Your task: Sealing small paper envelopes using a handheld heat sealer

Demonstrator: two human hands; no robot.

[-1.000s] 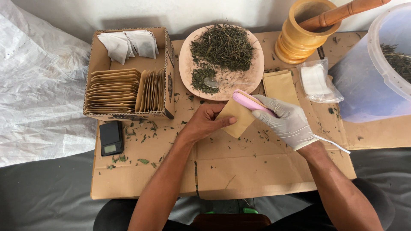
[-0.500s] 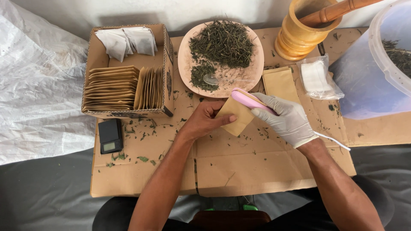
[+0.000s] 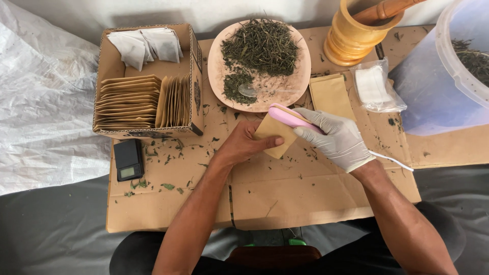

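While both hands meet over the cardboard sheet (image 3: 285, 198), the scene reads so:

Pouch: a small flat kraft-paper pouch (image 3: 272, 137), tan, plain and rectangular, held tilted just above the sheet, in front of the plate.
Left hand: the bare left hand (image 3: 244, 145) grips the pouch, thumb pressed on its lower edge, fingers curled behind.
Right hand: the white-gloved right hand (image 3: 336, 140) is clenched around a pink handheld sealer (image 3: 290, 118), whose end is laid across the pouch's upper edge; a thin white cord (image 3: 389, 160) trails from it.
Plate: a pale wooden plate (image 3: 300, 81) bears dried green herb and a spoon (image 3: 254, 91).
Box: a cardboard box (image 3: 147, 76) to the left holds rows of like pouches and white filter bags.
Nearby: a small black pocket scale (image 3: 128, 159), one more empty pouch (image 3: 331, 94), a wooden mortar (image 3: 356, 35).
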